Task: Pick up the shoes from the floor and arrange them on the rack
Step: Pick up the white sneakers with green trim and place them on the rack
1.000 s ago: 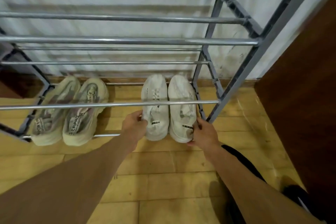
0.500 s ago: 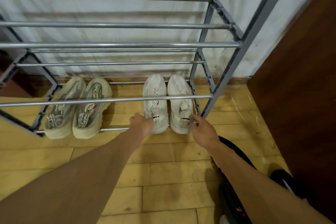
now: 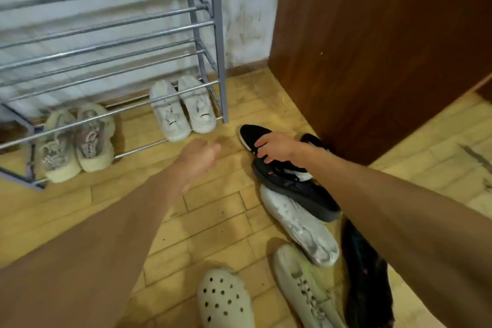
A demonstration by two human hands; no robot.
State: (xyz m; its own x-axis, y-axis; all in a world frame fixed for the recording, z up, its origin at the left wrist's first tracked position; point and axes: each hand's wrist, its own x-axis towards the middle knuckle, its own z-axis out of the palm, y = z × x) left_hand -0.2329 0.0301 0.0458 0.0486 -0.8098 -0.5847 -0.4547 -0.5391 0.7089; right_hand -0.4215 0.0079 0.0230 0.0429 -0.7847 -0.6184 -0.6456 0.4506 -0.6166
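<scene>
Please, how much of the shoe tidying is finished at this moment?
Done: a beige pair and a white pair sit on the bottom tier of the rack.
In hand: the right hand grips a black shoe; the left hand holds nothing.
Left: a dark sneaker, a white shoe, a clog and a white-green sneaker lie on the floor.

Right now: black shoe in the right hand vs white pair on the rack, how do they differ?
The black shoe is gripped by the right hand; the white pair is untouched. The black shoe is outside the rack; the white pair sits on its bottom tier, toes to the wall. Both are sneakers.
</scene>
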